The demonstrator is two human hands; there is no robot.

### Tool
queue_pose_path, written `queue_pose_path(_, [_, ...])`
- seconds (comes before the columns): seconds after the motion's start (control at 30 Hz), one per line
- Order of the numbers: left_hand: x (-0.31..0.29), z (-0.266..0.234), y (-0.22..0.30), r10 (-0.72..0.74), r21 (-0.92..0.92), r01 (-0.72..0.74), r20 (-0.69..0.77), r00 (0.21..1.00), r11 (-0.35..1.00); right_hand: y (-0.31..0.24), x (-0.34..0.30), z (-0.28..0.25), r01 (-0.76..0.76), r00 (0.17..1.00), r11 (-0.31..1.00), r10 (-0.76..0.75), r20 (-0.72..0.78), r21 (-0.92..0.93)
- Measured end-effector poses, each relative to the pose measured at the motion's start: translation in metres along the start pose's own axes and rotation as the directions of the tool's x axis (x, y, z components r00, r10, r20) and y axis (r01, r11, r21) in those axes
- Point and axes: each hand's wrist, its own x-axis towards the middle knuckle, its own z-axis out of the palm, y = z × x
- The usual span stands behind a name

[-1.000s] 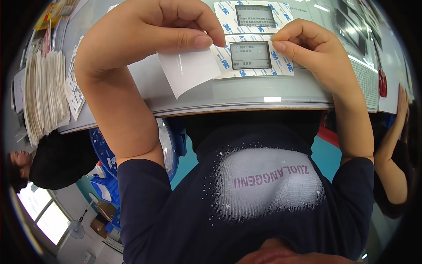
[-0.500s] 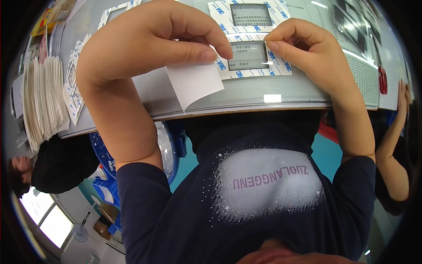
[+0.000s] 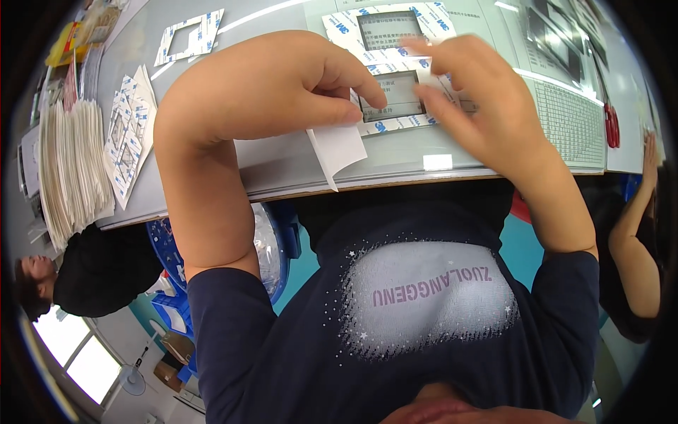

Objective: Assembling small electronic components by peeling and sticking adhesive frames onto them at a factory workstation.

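Note:
My left hand [image 3: 282,88] bends over the table with thumb and index finger closed on a white paper slip [image 3: 340,154], which hangs toward the table edge. Its index fingertip reaches to the left border of a white adhesive frame [image 3: 407,124] with blue print and a rectangular window. Just beyond lies a second frame [image 3: 441,21] of the same kind, its lower border close to the nearer one. Slightly blurred, my right hand [image 3: 480,99] is at the nearer frame's right side, thumb and index finger apart, with nothing visible between them.
At the far left lies another printed frame [image 3: 213,27]. Several printed sheets [image 3: 127,134] lie near a thick paper stack [image 3: 67,169]. On the right are a printed table sheet [image 3: 568,124] and a red-handled tool [image 3: 611,127]. Another person's arm [image 3: 628,233] rests at the right edge.
My left hand has moved right and slightly down with the paper slip. My right thumb and index finger have parted from their pinch at the frame. Both frames sit slightly further left in view.

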Motion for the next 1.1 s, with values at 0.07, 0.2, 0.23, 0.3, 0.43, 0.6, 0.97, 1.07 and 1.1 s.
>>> queue_pose_path(0.07, [0.001, -0.002, 0.003, -0.04, -0.023, 0.041, 0.023, 0.999, 0.999, 0.004, -0.006, -0.001, 0.167, 0.985, 0.983, -0.164, 0.047, -0.075])
queue_pose_path(0.2, [0.0, -0.005, 0.005, -0.084, -0.081, 0.085, 0.023, 0.996, 0.993, -0.006, -0.009, -0.008, 0.085, 0.986, 0.973, -0.052, 0.159, -0.214])
queue_pose_path(0.23, [0.002, -0.008, 0.01, -0.121, -0.048, 0.123, 0.058, 0.991, 0.991, -0.006, -0.012, -0.008, 0.054, 0.993, 0.969, -0.027, 0.113, -0.241])
queue_pose_path(0.3, [-0.002, -0.016, 0.012, -0.163, -0.004, 0.163, 0.08, 0.983, 0.987, -0.009, -0.022, -0.011, 0.036, 0.99, 0.968, 0.0, 0.143, -0.248])
queue_pose_path(0.43, [-0.019, -0.027, 0.0, -0.046, -0.129, 0.033, -0.093, 0.995, 0.991, -0.039, -0.033, -0.012, 0.056, 0.902, 0.987, 0.013, 0.432, -0.148])
queue_pose_path(0.6, [-0.024, -0.034, 0.009, -0.11, -0.218, 0.073, -0.166, 0.98, 0.973, -0.041, -0.043, -0.012, 0.189, 0.963, 0.981, -0.174, 0.207, -0.053])
queue_pose_path(0.97, [-0.263, 0.09, 0.033, -0.728, -0.738, 0.288, -0.38, 0.571, 0.611, -0.03, -0.029, -0.016, 0.277, 0.959, 0.961, -0.276, -0.069, 0.007])
queue_pose_path(1.07, [-0.305, 0.142, 0.027, -0.825, -0.568, 0.777, -0.553, -0.117, 0.271, -0.036, -0.019, -0.018, 0.263, 0.959, 0.964, -0.258, -0.113, 0.03])
queue_pose_path(1.1, [-0.303, 0.15, 0.03, -0.637, -0.366, 0.921, -0.744, -0.202, 0.136, -0.034, -0.014, -0.018, 0.251, 0.959, 0.968, -0.246, -0.139, 0.018])
